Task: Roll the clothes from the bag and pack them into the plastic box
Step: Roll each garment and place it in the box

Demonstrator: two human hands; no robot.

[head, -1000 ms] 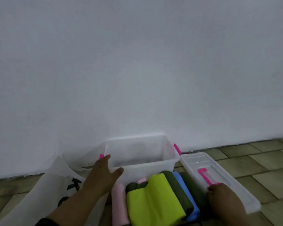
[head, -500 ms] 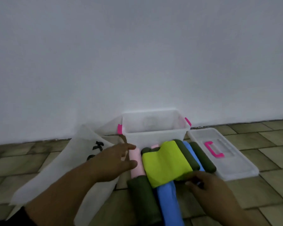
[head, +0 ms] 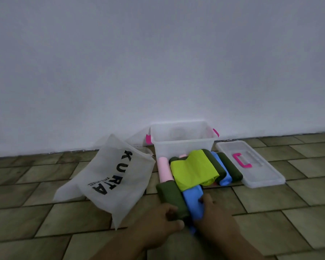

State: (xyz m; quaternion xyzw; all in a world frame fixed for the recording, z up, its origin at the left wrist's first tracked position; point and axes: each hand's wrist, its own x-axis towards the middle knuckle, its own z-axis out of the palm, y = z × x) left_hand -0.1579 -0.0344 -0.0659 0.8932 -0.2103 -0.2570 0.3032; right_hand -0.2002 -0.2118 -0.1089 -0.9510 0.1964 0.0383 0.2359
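A clear plastic box [head: 182,145] with pink handles stands empty against the wall. Several rolled clothes lie on the floor in front of it: a pink roll [head: 164,170], a lime-green piece [head: 192,170] on top, and olive and blue rolls behind. Nearest me lie a dark-olive roll [head: 170,194] and a blue roll [head: 192,200]. My left hand [head: 163,220] grips the near end of the dark-olive roll. My right hand [head: 214,214] closes on the blue roll. A white "KURTA" bag [head: 111,177] lies flat to the left.
The box's clear lid [head: 257,171] with a pink handle lies on the floor right of the clothes. A white wall runs behind the box. Olive-brown floor tiles [head: 289,212] spread all around.
Both hands pulled back toward me, from the pink roll and the lime-green piece to the near ends of the dark-olive and blue rolls. The view has drawn back from the box.
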